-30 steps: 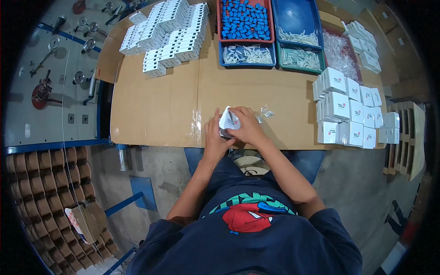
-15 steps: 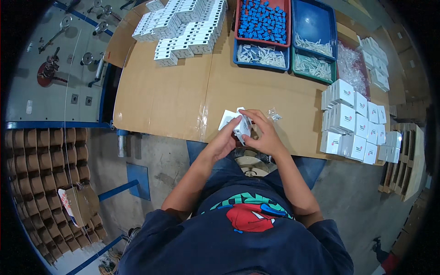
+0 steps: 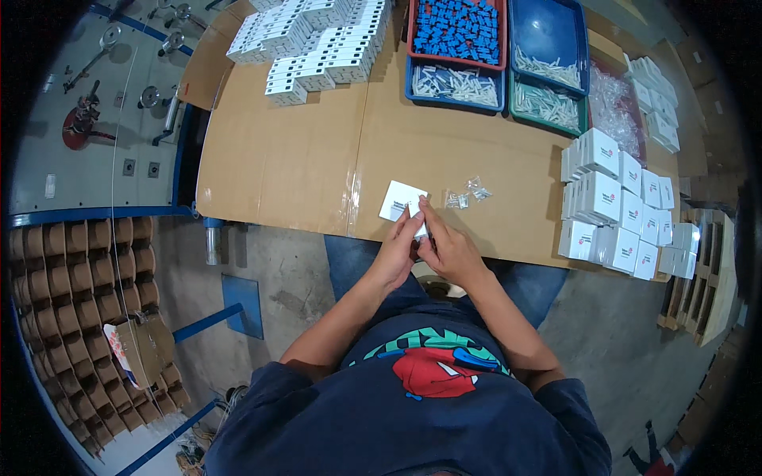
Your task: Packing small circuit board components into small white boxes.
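Observation:
Both hands are closed around a small white boxy piece [image 3: 421,230] at the table's near edge. My left hand [image 3: 394,255] grips it from the left, thumb and fingers pressed against it. My right hand [image 3: 452,252] closes on its right side, index finger stretched along the top. Most of the piece is hidden by my fingers, so its exact kind is unclear. Just beyond my left fingertips lies a flat white square cover [image 3: 400,198] with small print. To the right of my fingers are two small clear packets of parts, one nearer [image 3: 456,199] and one farther [image 3: 479,189].
White socketed units [image 3: 333,67] are stacked at the back left. Trays hold blue connectors [image 3: 456,36], white plastic pins [image 3: 456,87] and more pins [image 3: 548,107]; clear bags [image 3: 615,119] fill another. Stacked white boxes [image 3: 603,202] stand at the right edge of the cardboard-covered table [image 3: 278,159].
A second small packet now lies beside the first. My hands have drawn slightly closer to me and together around the white piece, and more of the flat white cover shows.

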